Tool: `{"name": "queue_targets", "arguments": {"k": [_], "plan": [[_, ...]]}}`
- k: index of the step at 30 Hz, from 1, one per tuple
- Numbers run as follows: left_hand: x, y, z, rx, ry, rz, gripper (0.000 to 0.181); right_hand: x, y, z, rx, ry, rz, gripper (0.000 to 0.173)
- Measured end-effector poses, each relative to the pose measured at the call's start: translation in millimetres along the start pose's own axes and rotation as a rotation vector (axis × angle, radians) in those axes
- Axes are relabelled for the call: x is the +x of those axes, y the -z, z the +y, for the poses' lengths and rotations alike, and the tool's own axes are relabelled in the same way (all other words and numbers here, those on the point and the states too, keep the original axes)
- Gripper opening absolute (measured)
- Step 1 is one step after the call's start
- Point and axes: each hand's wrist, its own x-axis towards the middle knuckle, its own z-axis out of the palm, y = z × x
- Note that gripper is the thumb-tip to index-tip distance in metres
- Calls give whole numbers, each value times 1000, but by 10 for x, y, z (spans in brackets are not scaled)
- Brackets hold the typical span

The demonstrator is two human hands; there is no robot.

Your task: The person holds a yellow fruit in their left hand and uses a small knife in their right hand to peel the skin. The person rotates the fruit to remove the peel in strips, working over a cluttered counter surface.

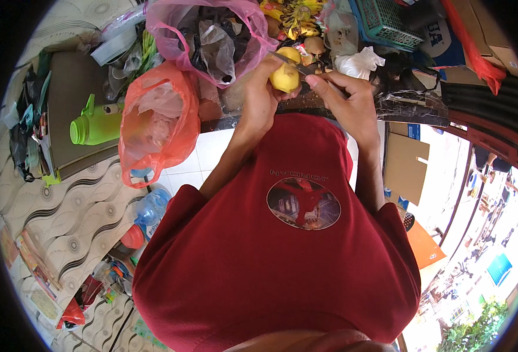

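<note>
My left hand (pixel 263 90), near the top middle of the head view, holds a yellow fruit or root vegetable (pixel 285 79) with a rounded, uneven shape. In my right hand (pixel 345 97) is a knife (pixel 294 65), its blade lying across the yellow piece and pointing to the upper left. Whether the blade cuts in cannot be told. Both hands are over the front edge of a cluttered table. Just beyond them lie a round brown item (pixel 314 45) and a knotted white plastic bag (pixel 360 63). The fingers behind the yellow piece are partly hidden.
A pink plastic bag (pixel 166 44) stands open at the upper left, beside an orange-red bag (pixel 188 114) and a green bottle (pixel 103 125). Small bananas (pixel 303 17), a clear container (pixel 342 31) and a green basket (pixel 384 22) are farther back. Cardboard (pixel 406 165) is at the right.
</note>
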Motion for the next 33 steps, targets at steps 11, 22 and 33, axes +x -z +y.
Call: {"name": "queue_targets", "arguments": {"k": [11, 22, 33], "plan": [[45, 29, 48, -74, -10, -120, 38, 175, -133, 334, -288, 318, 564, 29], [73, 15, -27, 82, -34, 21, 38, 223, -316, 136, 355, -17, 265, 28], [88, 84, -91, 9, 46, -2, 45, 246, -306, 254, 448, -26, 229, 18]]}}
